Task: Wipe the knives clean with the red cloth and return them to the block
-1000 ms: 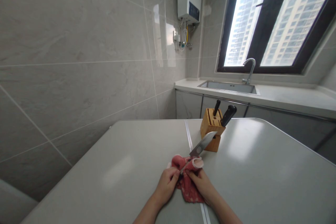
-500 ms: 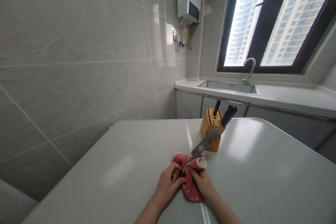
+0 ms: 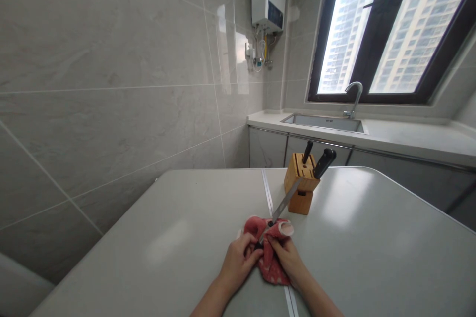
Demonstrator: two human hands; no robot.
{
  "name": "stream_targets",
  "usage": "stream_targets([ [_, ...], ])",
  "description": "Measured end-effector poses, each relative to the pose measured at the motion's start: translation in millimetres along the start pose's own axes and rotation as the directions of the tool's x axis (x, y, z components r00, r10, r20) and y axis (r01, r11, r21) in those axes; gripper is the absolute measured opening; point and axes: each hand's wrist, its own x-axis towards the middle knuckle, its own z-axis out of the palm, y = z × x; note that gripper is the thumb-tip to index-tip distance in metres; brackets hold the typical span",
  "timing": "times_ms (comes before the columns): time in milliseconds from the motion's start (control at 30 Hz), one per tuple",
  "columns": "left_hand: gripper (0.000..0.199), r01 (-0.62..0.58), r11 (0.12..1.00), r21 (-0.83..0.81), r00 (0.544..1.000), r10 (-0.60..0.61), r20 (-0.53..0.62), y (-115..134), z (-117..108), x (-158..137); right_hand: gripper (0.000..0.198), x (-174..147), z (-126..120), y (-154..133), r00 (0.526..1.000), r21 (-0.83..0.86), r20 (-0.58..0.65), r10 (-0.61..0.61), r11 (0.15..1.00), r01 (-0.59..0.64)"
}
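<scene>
A knife [image 3: 285, 204] points away from me and up to the right, its blade seen nearly edge-on. My left hand [image 3: 238, 260] is closed on the knife's black handle, fingers pinched near its end. My right hand [image 3: 288, 260] grips a red cloth [image 3: 273, 272] with pale spots, which is bunched beside and partly under the handle. Part of the handle is hidden by fingers and cloth. Beyond the blade stands a wooden knife block [image 3: 300, 203] with two black-handled knives in it; the blade tip overlaps the block in view, and I cannot tell whether they touch.
Everything on the pale table [image 3: 178, 247] sits near a metal seam strip. Behind it runs a white counter [image 3: 409, 138] with a sink [image 3: 323, 123] and a faucet [image 3: 357, 99]. A tiled wall [image 3: 130, 124] rises on the left.
The knife has turned about its length, so its blade has gone from showing its broad face to nearly edge-on. Both hands and the cloth stay almost in place.
</scene>
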Motion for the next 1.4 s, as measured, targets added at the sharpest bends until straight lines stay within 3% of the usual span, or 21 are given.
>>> stream_targets([
  [233,0.022,-0.024,0.999,0.032,1.000,0.024,0.002,-3,0,0,0.040,-2,1,-4,0.997,-0.027,0.082,-0.010,1.000,0.012],
  [533,0.033,-0.062,0.996,0.068,0.997,0.059,0.050,-7,1,3,0.041,-3,2,-6,0.985,-0.130,0.142,-0.094,0.985,0.113],
  [1133,0.044,-0.027,0.990,0.137,0.998,0.019,0.059,-11,4,2,0.040,1,-2,9,0.993,-0.065,0.108,-0.057,0.996,0.064],
  [1267,0.044,-0.039,0.987,0.155,0.995,0.025,0.092,-12,4,3,0.035,-2,-1,3,0.984,-0.093,0.154,-0.086,0.991,0.101],
  [1400,0.043,-0.059,0.982,0.178,0.995,0.043,0.095,-11,5,2,0.042,-3,1,-5,0.984,-0.093,0.145,-0.100,0.989,0.115],
])
